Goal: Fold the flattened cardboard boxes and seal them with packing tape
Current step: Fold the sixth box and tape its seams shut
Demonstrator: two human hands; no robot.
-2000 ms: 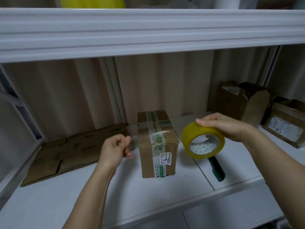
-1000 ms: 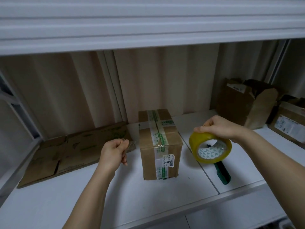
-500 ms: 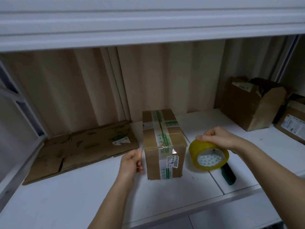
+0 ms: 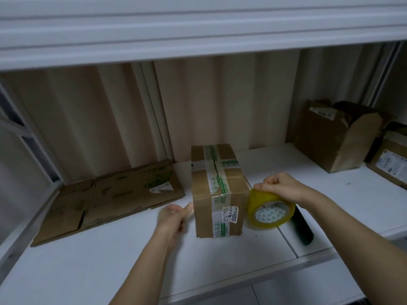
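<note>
A folded cardboard box (image 4: 218,186) stands on the white shelf (image 4: 105,265), its top seam and front face covered by tape. My right hand (image 4: 284,187) grips a yellow roll of packing tape (image 4: 256,200) from above, held against the box's right front corner. My left hand (image 4: 174,219) is blurred, at the box's lower left edge. Its thumb and fingers pinch together on what looks like the free end of clear tape; the strip itself is too faint to trace. A flattened cardboard box (image 4: 110,197) lies to the left.
A dark green-handled tool (image 4: 302,230) lies on the shelf behind the roll. An open brown box (image 4: 339,137) and a labelled box (image 4: 389,161) stand at the back right. An upper shelf (image 4: 198,29) hangs low overhead. The shelf's front edge is close.
Both hands have come down and in toward the box. The roll moved from mid-air to the box's right corner, and my left hand moved right to its left edge.
</note>
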